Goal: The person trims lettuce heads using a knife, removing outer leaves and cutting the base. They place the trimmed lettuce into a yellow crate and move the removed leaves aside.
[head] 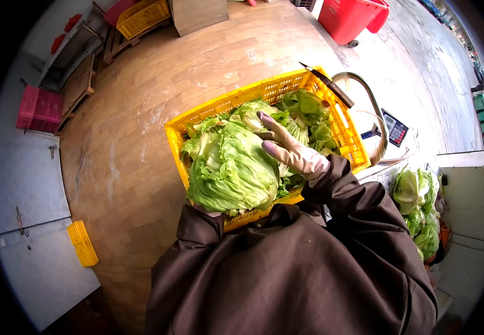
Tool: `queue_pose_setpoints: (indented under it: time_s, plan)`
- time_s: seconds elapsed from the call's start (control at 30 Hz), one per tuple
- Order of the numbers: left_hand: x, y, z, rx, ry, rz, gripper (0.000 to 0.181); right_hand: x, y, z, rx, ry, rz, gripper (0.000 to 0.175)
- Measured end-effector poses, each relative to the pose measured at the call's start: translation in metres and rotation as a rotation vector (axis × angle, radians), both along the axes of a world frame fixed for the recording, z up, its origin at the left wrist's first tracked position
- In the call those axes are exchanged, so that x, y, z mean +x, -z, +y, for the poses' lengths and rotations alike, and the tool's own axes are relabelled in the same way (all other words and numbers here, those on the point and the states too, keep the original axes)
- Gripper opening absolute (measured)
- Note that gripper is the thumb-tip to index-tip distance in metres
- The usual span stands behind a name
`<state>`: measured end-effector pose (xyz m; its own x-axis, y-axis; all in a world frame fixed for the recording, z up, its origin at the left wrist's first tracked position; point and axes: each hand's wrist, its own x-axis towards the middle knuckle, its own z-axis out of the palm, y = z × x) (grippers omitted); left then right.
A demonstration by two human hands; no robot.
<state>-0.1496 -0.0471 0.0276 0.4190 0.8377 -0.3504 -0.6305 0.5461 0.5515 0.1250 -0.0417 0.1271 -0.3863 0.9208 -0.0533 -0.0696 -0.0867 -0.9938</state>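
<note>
A large head of iceberg lettuce (233,169) is over the near left part of a yellow plastic crate (221,102). Beneath its lower left side shows a small part of my left hand (208,212); the lettuce hides its fingers. My right hand (294,153), in a pale glove with purplish fingertips, has its fingers spread at the right side of the head and holds nothing. Loose lettuce leaves (304,109) lie in the crate. A dark-handled knife (336,92) with a pointed blade rests across the crate's far right corner.
Right of the crate are a curved tube-like handle (369,94), a scale's keypad panel (394,127) and more lettuce heads (413,197) in a stack. A red wheeled bin (344,21) stands beyond. Yellow crates (141,19) and pink crates (40,109) are at the left.
</note>
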Motion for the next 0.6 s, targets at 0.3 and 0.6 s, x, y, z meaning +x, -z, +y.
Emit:
queue_pose_setpoints:
  time_s: [0.3,0.6]
  plan:
    - [0.006,-0.004,0.008,0.024,-0.022,-0.007,0.042,-0.016,-0.022,0.021,-0.232,0.071,0.391,0.027]
    - [0.016,-0.006,0.021,0.058,-0.043,-0.031,0.04,0.01,-0.04,-0.005,0.097,0.027,0.285,0.024]
